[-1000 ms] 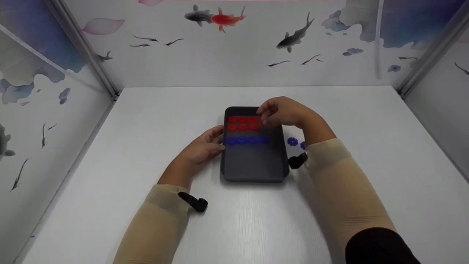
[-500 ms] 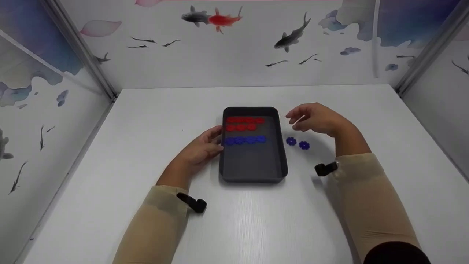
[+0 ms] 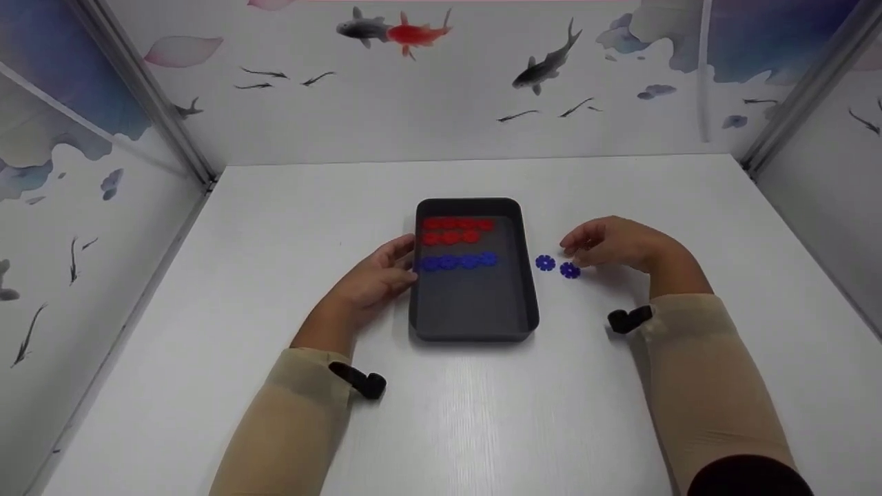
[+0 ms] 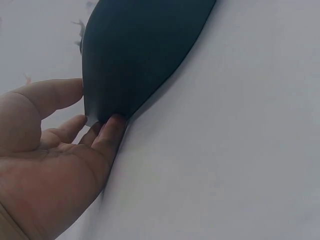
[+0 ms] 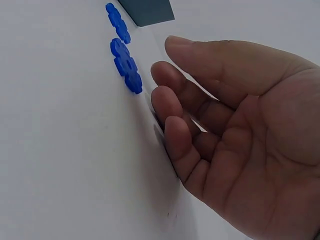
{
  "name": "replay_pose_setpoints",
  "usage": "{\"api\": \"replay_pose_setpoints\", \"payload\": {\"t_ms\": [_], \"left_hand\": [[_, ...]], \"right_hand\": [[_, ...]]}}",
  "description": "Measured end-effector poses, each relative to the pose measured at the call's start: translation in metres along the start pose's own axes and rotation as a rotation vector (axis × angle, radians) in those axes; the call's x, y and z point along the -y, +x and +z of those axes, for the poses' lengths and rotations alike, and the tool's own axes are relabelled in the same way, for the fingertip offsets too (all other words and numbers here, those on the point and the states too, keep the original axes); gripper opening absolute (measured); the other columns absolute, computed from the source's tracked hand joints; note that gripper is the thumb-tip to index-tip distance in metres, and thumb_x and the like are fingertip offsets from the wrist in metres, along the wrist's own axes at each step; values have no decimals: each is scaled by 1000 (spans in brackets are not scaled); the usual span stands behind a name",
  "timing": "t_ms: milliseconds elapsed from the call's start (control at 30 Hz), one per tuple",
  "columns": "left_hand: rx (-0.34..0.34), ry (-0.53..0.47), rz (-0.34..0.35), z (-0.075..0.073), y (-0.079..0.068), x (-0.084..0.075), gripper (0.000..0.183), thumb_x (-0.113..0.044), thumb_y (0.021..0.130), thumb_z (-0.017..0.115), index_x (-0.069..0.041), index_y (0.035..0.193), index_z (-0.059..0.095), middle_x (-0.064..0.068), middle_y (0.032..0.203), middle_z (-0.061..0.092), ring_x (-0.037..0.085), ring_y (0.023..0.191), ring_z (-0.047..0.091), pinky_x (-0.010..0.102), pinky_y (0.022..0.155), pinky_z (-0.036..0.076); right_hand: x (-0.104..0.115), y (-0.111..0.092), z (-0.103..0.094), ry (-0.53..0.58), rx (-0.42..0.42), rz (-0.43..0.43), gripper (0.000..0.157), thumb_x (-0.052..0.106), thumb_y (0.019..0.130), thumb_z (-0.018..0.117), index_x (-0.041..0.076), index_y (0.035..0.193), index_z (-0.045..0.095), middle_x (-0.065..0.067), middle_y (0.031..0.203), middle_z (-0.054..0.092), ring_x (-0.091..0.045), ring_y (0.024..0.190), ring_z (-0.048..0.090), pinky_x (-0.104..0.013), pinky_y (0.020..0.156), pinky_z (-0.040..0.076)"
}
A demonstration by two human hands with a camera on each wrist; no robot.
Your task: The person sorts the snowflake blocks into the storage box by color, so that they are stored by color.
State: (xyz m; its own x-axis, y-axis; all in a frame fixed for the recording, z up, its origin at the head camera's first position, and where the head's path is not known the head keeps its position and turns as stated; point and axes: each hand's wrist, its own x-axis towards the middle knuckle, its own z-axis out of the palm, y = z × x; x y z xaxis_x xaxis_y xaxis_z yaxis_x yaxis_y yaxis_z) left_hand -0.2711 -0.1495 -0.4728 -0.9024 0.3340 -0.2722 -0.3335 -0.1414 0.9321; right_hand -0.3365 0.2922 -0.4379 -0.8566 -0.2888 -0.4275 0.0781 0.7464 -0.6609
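My left hand [image 3: 375, 279] rests its thumb and fingertips against the outer left wall of a dark grey rectangular tray [image 3: 475, 310]; the left wrist view shows them touching the wall. Inside the tray lie two rows of red snowflake building discs [image 3: 450, 237] and, nearer, a row of blue snowflake discs [image 3: 469, 261]. Two more blue discs lie on the table, a left one [image 3: 545, 262] and a right one [image 3: 570, 270]. Beside the right one is my right hand [image 3: 623, 242], thumb and fingers loosely bent, apart, with nothing between them. In the right wrist view its fingertips stand short of the nearer disc [image 5: 127, 66].
The white table [image 3: 455, 406] is enclosed by a patterned back panel [image 3: 441, 117] and side panels printed with fish. A black wrist camera sits on each sleeve, the left one [image 3: 365, 383] and the right one [image 3: 628, 319].
My right hand has moved from above the tray's upper right part out to the right, then down beside the loose blue discs. The left hand keeps its place at the tray.
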Motion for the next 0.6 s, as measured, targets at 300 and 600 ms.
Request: {"api": "replay_pose_setpoints", "payload": {"t_ms": [300, 600], "left_hand": [[5, 0, 4, 1, 0, -1, 85, 12, 93, 62, -17, 168, 34, 1, 176, 34, 19, 163, 35, 39, 129, 37], [0, 20, 3, 0, 0, -1, 84, 10, 94, 63, -19, 167, 35, 1, 175, 37, 19, 163, 35, 39, 130, 37]], "right_hand": [[-2, -2, 3, -106, 38, 4, 37, 19, 92, 82, 28, 126, 75, -4, 118, 67, -25, 110, 55, -39, 94, 48], [6, -5, 6, -196, 29, 48, 31, 18, 91, 80, 31, 119, 77, -6, 114, 66, -27, 109, 55, -40, 92, 47]]}}
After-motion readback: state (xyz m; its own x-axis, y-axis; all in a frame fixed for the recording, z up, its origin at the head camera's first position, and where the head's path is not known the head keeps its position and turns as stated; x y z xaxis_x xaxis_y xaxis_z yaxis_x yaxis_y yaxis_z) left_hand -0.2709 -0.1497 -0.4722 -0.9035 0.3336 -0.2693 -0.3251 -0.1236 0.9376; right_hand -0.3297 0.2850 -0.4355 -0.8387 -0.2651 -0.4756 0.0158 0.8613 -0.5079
